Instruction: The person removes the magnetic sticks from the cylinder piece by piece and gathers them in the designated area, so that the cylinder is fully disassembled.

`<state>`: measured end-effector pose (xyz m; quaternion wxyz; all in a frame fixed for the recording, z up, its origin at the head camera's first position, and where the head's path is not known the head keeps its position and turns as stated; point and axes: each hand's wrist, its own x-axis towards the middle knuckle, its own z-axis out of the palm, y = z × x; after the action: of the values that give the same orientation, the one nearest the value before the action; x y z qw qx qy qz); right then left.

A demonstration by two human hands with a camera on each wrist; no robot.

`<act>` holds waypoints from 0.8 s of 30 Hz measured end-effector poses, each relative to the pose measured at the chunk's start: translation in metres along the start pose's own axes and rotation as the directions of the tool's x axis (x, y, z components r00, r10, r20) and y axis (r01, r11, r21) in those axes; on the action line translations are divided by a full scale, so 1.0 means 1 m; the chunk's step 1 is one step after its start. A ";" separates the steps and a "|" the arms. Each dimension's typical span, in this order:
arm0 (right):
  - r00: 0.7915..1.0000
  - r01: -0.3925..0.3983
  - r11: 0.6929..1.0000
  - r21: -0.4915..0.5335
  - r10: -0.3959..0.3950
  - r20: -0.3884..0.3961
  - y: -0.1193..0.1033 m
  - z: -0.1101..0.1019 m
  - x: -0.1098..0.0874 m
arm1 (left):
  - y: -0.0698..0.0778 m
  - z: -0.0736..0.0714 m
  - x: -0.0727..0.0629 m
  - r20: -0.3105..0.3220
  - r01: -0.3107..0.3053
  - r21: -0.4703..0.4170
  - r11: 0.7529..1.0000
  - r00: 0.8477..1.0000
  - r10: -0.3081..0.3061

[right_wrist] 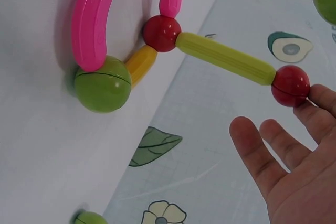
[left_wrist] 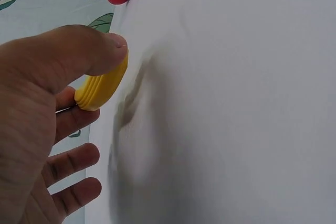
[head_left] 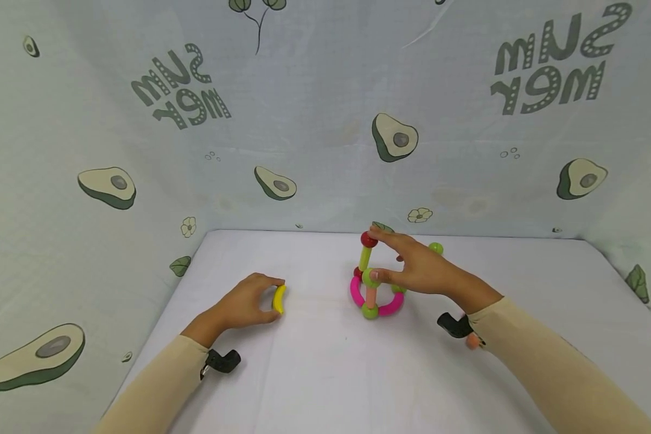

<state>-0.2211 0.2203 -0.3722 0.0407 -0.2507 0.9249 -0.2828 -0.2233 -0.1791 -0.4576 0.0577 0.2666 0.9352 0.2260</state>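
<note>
A short yellow curved stick (head_left: pixel 279 299) with a ribbed end is pinched by my left hand (head_left: pixel 246 304) between thumb and index finger; its other fingers are spread in the left wrist view. To the right stands a ball-and-stick toy frame with a magenta curved stick (head_left: pixel 392 304) at its base. From it rise a yellow-green stick (right_wrist: pixel 226 58) topped by a red ball (right_wrist: pixel 290 86) and an orange stick (head_left: pixel 371 298) topped by a green ball (head_left: pixel 369 277). Stretched fingertips of my right hand (head_left: pixel 420 268) touch the red ball, while its thumb overlaps the green ball in the head view.
Behind my right hand is another green ball (head_left: pixel 436 248). An orange piece (head_left: pixel 472 341) shows partly beneath the right wrist camera (head_left: pixel 454 325). A white cloth covers the table (head_left: pixel 314 374), and a printed curtain (head_left: pixel 325 181) hangs along its back edge.
</note>
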 end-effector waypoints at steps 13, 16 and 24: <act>1.000 -0.005 1.000 0.010 0.005 0.006 -0.001 -0.001 -0.001 | -0.015 0.003 -0.008 0.001 -0.011 -0.007 1.000 1.000 0.011; 1.000 -0.007 1.000 0.004 0.007 0.009 -0.002 -0.002 0.000 | -0.015 0.003 -0.008 0.009 -0.019 0.000 1.000 1.000 0.019; 1.000 -0.012 1.000 -0.001 0.012 0.014 -0.003 -0.003 -0.001 | -0.011 -0.001 -0.009 0.030 -0.015 -0.018 1.000 0.999 0.016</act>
<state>-0.2189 0.2198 -0.3683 0.0490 -0.2474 0.9262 -0.2803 -0.2214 -0.1925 -0.4616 0.0726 0.2766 0.9300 0.2307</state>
